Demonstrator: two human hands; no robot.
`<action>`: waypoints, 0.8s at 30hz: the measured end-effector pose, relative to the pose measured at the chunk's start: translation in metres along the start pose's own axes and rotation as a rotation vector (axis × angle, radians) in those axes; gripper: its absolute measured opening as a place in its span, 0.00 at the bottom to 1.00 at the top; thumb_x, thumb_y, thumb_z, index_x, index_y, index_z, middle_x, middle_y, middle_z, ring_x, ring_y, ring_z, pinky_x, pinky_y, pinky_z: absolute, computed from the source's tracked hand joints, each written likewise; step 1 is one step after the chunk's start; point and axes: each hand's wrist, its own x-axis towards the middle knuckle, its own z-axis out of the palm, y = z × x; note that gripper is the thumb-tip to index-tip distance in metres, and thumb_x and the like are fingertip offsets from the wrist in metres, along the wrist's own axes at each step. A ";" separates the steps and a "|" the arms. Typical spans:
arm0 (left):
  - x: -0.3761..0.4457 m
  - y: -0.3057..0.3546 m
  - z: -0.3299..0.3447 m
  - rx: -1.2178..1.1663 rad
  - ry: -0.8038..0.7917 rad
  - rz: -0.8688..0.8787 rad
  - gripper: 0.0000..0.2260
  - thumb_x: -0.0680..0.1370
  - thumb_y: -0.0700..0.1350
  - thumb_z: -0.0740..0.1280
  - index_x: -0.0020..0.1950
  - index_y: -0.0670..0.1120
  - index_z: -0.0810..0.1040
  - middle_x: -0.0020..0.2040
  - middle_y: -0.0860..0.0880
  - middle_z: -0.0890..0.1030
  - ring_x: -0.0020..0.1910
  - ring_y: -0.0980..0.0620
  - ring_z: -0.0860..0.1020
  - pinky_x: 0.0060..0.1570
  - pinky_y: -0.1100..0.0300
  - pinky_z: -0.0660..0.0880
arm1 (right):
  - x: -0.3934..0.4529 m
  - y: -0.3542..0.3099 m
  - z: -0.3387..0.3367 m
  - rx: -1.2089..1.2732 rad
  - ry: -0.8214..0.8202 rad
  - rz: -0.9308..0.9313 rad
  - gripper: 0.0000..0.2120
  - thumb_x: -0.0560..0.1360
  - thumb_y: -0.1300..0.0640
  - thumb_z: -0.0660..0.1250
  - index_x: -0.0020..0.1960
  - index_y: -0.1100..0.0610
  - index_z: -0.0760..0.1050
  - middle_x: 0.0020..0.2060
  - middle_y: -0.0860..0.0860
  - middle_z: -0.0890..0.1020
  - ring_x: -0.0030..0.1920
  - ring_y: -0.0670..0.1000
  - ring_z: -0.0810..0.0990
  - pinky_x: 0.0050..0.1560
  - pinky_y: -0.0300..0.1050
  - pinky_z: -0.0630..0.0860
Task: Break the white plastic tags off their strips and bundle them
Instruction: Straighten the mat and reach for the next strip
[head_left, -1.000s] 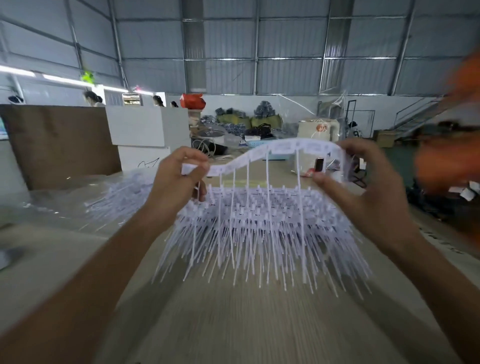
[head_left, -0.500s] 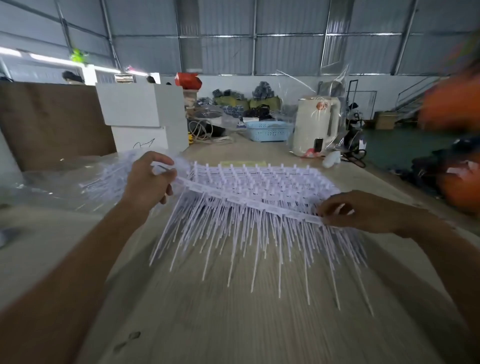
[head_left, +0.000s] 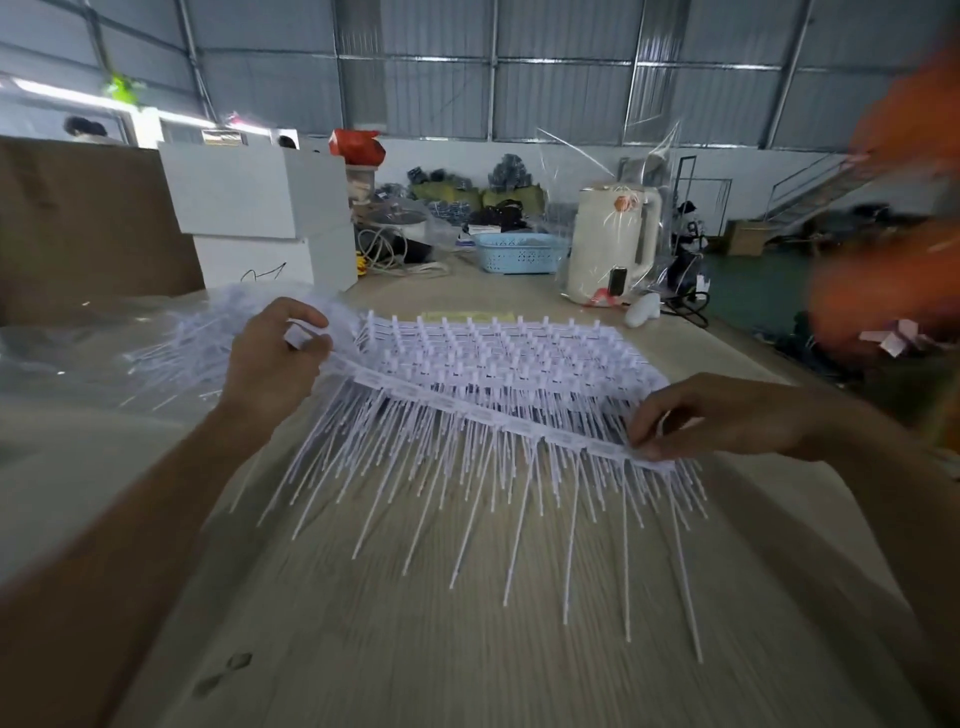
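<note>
A strip of white plastic tags (head_left: 467, 402) stretches across the middle of the wooden worktop (head_left: 467, 649), slanting from upper left to lower right, its thin stems fanning toward the camera. The left hand (head_left: 275, 358) pinches the strip's left end with curled fingers; the right hand (head_left: 711, 410) pinches its right end between fingertips and thumb. Under it lies a stack of more tag strips (head_left: 498, 348). Another heap of tags (head_left: 182, 348), possibly on clear plastic sheeting, sits left of the left hand. Farther back stand a cream electric kettle (head_left: 613, 244) and a light-blue basket (head_left: 519, 252)
</note>
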 end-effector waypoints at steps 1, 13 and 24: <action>0.000 0.000 0.000 -0.001 0.006 0.002 0.04 0.78 0.37 0.68 0.51 0.45 0.78 0.47 0.46 0.81 0.33 0.44 0.79 0.28 0.58 0.74 | 0.000 0.000 0.000 0.005 0.018 -0.014 0.02 0.75 0.52 0.73 0.47 0.48 0.84 0.48 0.47 0.84 0.50 0.49 0.81 0.54 0.46 0.77; -0.003 -0.011 -0.003 0.326 -0.038 0.187 0.07 0.79 0.38 0.65 0.51 0.50 0.75 0.34 0.42 0.79 0.32 0.42 0.78 0.35 0.51 0.75 | -0.001 -0.008 0.000 0.015 0.116 -0.068 0.08 0.71 0.49 0.76 0.43 0.53 0.82 0.40 0.48 0.82 0.41 0.46 0.79 0.43 0.36 0.74; -0.028 0.040 0.030 0.490 -0.097 0.495 0.16 0.78 0.42 0.68 0.65 0.51 0.75 0.68 0.45 0.73 0.68 0.42 0.70 0.67 0.40 0.64 | 0.016 -0.017 0.018 0.519 0.380 -0.163 0.08 0.75 0.58 0.70 0.52 0.61 0.77 0.41 0.56 0.83 0.38 0.54 0.81 0.36 0.45 0.77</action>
